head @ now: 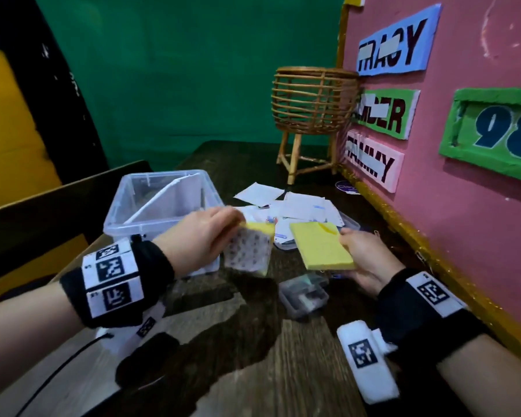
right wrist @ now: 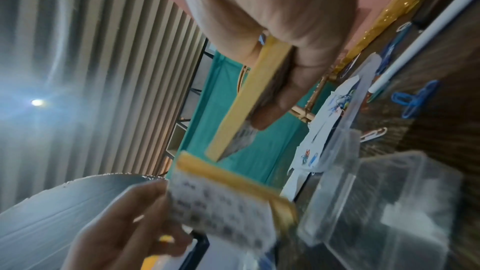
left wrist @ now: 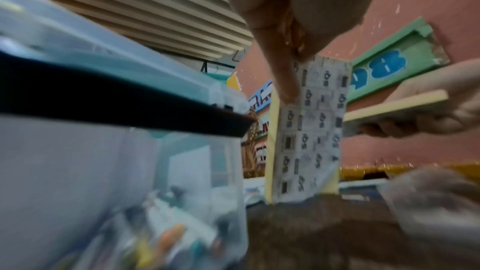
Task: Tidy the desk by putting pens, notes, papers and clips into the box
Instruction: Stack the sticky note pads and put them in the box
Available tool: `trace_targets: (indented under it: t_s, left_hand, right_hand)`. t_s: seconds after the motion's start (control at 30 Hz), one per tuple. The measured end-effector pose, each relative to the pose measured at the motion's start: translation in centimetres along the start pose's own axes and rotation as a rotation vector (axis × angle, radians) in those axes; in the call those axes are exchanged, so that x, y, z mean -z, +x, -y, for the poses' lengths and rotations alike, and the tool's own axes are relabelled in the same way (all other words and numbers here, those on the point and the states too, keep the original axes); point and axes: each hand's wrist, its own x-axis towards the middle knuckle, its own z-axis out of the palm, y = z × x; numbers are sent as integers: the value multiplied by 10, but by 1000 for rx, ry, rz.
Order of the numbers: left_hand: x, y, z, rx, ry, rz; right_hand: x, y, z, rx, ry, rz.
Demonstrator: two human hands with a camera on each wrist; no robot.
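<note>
Now, going from your left: the clear plastic box point(head: 163, 206) sits near the left edge of the wooden desk point(head: 253, 356), open at the top, with a white divider slanting across its inside; the left wrist view shows blurred coloured items at its bottom. Your left hand point(head: 202, 236) hovers just beside the box's near right corner and pinches the top of a yellow sticky-note pad point(head: 250, 251), which hangs down with its printed backing turned toward you. Below and between your hands, a small clear plastic case point(head: 304, 296) lies on the desk. Behind it, toward the far edge, loose white papers point(head: 289, 203) lie scattered, with paper clips point(right wrist: 310, 158) on them. Your right hand point(head: 364, 260) grips a second yellow sticky-note pad point(head: 321, 248), thumb on top and fingers curled under it, holding it nearly flat above the desk. At the far right corner a wicker basket point(head: 313, 100) stands on legs against the pink board point(head: 463, 191). In the right wrist view a white pen point(right wrist: 415, 42) and blue clips point(right wrist: 413, 98) lie on the desk.
</note>
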Motion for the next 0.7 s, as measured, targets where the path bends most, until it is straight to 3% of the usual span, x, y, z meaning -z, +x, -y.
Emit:
trace_targets:
  t_s: [0.13,0.2,0.27,0.3,0.4,0.47,0.53,0.6,0.7]
  left_hand:
    - [10,-31,1,-60,-147,225]
    - [12,-39,-8,-103,-140,429]
    - [11,-43,-20,-33,-67,659]
    - [10,-42,-24,42,-53,697]
    - [12,-27,-26,404,-278,518]
    - [8,-13,-23,654,-651,407]
    - [1,-4,-20,822,-905,383]
    - [-8,0,-18,909,-950,381]
    - [-12,3,-14,899,-887,438]
  right_hand:
    - [-14,-6,8,41,4,-2]
    - [-20,-9,11,54,2,45]
    - [-26,-14,12,39,-11,95]
    - [-28,-15,10,28,-17,125]
    - [-40,-19,-1,46,-61,209]
    - [-50,-21,-13,81,-106,251]
    - [-62,-27,-22,85,-115,310]
    - [-72,-29,-26,87,-108,327]
    - [-79,-23,-30,121,-123,284]
